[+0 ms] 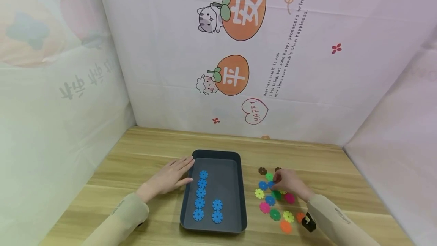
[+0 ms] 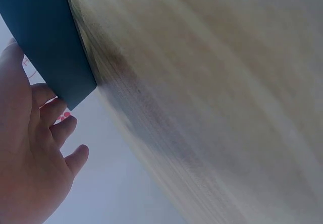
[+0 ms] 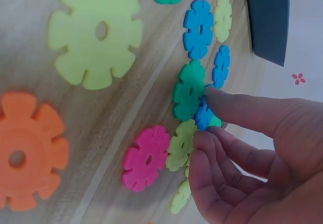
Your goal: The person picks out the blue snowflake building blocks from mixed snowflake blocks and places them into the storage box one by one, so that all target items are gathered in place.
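Observation:
My left hand [image 1: 170, 175] rests against the left rim of a dark grey tray [image 1: 228, 185], its fingers extended. In the left wrist view the fingertips [image 2: 53, 105] touch the tray's outer wall [image 2: 40, 32]. Blue notched plastic discs [image 1: 199, 202] lie in the tray as a column at the left, with two more to their right. My right hand [image 1: 290, 183] is among loose discs right of the tray. Its thumb and fingers pinch a blue notched disc [image 3: 203, 114], partly hidden by them. Beside it lies a dark green disc [image 3: 190, 90].
Around the right hand lie pink [image 1: 264, 207], yellow [image 1: 288, 216], orange [image 1: 286, 226] and brown [image 1: 262, 171] discs, plus other blue and green ones. White printed cloth [image 1: 177, 67] walls in the wooden table [image 1: 157, 139] at the back and sides.

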A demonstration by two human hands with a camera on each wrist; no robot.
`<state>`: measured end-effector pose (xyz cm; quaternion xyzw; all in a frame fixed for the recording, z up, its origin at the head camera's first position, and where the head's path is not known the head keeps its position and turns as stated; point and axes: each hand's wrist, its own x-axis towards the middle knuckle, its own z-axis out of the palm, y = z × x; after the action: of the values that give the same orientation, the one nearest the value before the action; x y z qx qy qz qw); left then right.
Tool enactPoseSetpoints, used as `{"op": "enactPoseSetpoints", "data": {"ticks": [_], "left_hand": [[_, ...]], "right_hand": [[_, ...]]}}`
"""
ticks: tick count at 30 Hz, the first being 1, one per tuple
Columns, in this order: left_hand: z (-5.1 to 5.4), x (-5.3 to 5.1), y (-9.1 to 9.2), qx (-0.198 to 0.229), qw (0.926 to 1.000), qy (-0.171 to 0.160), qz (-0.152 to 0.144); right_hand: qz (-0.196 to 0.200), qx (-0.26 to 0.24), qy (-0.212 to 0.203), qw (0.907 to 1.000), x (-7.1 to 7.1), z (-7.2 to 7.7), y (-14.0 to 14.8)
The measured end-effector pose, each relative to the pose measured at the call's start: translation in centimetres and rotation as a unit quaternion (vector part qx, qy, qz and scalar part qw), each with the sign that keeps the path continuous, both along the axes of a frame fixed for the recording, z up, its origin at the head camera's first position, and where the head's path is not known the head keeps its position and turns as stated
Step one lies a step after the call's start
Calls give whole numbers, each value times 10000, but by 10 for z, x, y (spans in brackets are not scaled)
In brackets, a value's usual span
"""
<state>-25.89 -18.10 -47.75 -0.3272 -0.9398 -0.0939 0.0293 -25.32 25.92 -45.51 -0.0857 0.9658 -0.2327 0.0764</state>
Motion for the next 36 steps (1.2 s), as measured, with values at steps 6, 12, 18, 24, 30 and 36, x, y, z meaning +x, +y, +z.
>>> {"op": "enactPoseSetpoints", "data": {"ticks": [6, 12, 18, 24, 30, 36], "left_hand": [[1, 0, 1, 2, 10000, -9, -27], [-2, -2, 1, -53, 10000, -24, 11], [-4, -3, 1, -64, 10000, 16, 12], [-4, -3, 0, -53, 10000, 27, -4], [-2, -2, 0, -50, 10000, 19, -8], [-1, -2, 0, -41, 10000, 5, -4]], "right_hand": [[-51, -27, -69, 10000, -1, 0, 0], [-66, -27, -69, 10000, -1, 0, 0], [-75, -51, -70, 9999, -1, 1, 0], [-118, -255, -86, 9996, -1, 2, 0], [-47, -397, -67, 9992, 0, 5, 2], [162, -488, -95, 9986, 1, 12, 4]]}}
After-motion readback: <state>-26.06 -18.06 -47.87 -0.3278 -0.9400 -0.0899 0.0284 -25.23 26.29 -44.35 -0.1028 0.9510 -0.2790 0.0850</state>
